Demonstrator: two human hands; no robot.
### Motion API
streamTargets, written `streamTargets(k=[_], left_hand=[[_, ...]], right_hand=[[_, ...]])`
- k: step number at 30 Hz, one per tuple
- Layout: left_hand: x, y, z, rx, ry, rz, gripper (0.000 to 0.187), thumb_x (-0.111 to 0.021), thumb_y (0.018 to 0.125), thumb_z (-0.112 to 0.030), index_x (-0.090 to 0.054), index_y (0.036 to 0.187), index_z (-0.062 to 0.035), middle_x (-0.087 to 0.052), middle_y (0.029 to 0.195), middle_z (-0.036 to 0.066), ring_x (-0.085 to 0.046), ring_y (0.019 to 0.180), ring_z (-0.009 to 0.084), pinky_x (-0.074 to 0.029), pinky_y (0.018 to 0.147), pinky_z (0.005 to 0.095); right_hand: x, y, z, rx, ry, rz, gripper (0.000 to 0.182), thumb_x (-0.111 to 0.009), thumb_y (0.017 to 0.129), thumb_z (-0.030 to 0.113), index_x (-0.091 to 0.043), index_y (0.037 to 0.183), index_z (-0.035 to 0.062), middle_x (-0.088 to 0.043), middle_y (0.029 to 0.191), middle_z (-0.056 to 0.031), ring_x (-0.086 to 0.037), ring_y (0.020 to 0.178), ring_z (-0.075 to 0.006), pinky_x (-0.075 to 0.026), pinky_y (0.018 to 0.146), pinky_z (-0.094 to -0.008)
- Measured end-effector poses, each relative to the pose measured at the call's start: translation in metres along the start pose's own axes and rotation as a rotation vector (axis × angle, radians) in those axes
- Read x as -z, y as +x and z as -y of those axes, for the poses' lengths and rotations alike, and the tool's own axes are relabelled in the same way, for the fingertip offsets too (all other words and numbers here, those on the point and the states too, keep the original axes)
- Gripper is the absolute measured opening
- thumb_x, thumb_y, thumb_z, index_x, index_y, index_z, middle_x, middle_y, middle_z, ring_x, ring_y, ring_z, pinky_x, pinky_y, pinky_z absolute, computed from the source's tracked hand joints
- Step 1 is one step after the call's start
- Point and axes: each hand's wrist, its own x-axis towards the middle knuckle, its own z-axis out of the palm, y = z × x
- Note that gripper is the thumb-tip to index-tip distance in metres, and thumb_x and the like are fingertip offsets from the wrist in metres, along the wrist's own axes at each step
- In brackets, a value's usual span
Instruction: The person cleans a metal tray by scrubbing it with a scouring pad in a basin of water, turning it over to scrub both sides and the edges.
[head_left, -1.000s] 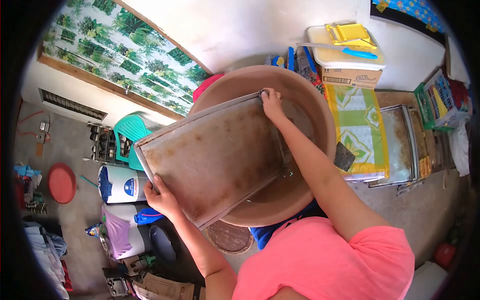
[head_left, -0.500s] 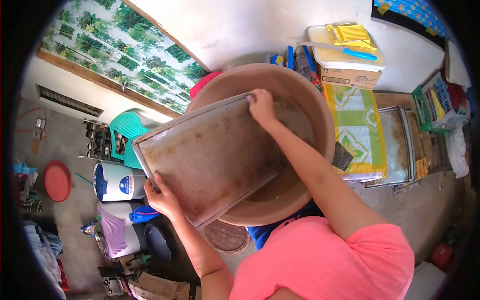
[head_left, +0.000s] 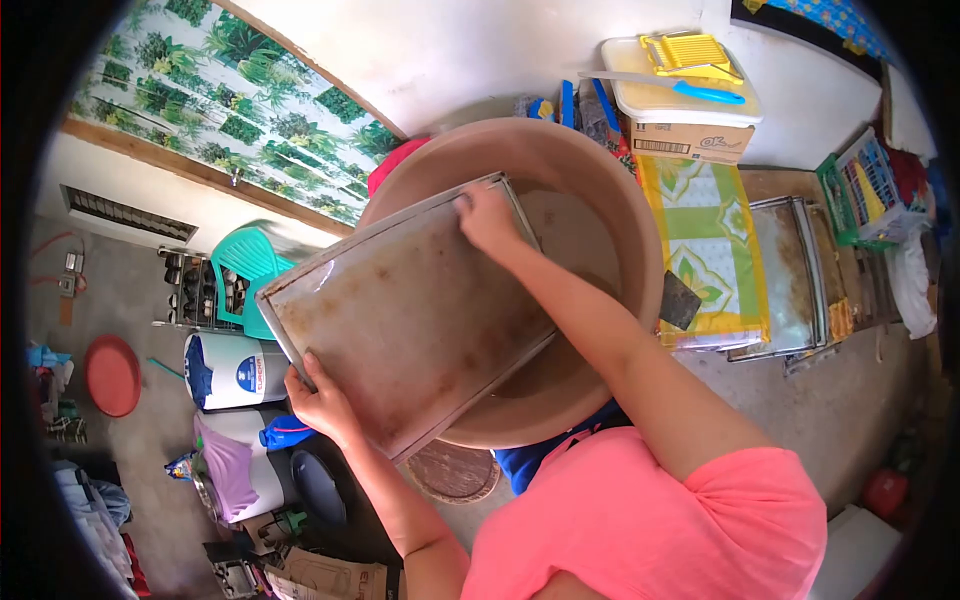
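A worn, brown-stained metal baking tray (head_left: 400,310) is tilted over a large brown plastic basin (head_left: 630,330), its far end inside the rim. My left hand (head_left: 322,402) grips the tray's near left edge, thumb on the upper face and fingers beneath. My right hand (head_left: 488,215) presses on the tray's face close to its far corner, fingers curled in. Whatever may be under those fingers is hidden. Cloudy water (head_left: 565,235) shows in the basin beyond the tray.
At right, a patterned table cover (head_left: 700,230) lies beside more metal trays (head_left: 785,275). A blue-handled knife (head_left: 705,92) and yellow slicer (head_left: 690,55) rest on a lidded container. A green chair (head_left: 245,275) and white Eureka washing machine (head_left: 235,370) stand left.
My right hand has slid from the tray's far corner rim leftward onto its face. My left hand keeps its grip, and the tray stays tilted over the basin.
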Motion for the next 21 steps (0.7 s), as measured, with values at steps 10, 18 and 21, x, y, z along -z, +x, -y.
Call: streamTargets(k=[10,18,21], left_hand=[[-0.002,0.000,-0.009,0.016,-0.023,0.026,0.037,-0.065,0.090,-0.026,-0.061,0.099,0.0095,-0.066,0.078,0.019,-0.059,0.065,0.0245,-0.047,0.061,0.0357],[-0.005,-0.003,-0.007,0.003,-0.055,0.006,0.034,-0.064,0.090,-0.024,-0.061,0.098,0.0090,-0.066,0.079,0.019,-0.058,0.065,0.0234,-0.047,0.063,0.0345],[-0.004,-0.004,-0.007,0.007,-0.081,0.018,0.034,-0.064,0.091,-0.024,-0.061,0.099,0.0090,-0.066,0.079,0.019,-0.058,0.066,0.0235,-0.047,0.064,0.0347]], right_hand=[[0.010,0.007,0.013,-0.049,0.015,0.084,0.017,-0.063,0.081,0.015,-0.063,0.093,0.0021,-0.061,0.099,-0.0207,-0.055,0.099,-0.0403,-0.044,0.087,-0.0482],[0.007,0.011,0.011,0.018,-0.072,0.057,0.017,-0.064,0.082,0.018,-0.061,0.092,0.0043,-0.060,0.096,-0.0194,-0.055,0.100,-0.0391,-0.045,0.085,-0.0482],[0.003,0.020,-0.009,-0.126,-0.031,0.036,0.019,-0.064,0.082,0.018,-0.060,0.092,0.0028,-0.060,0.097,-0.0207,-0.055,0.100,-0.0392,-0.045,0.085,-0.0482]])
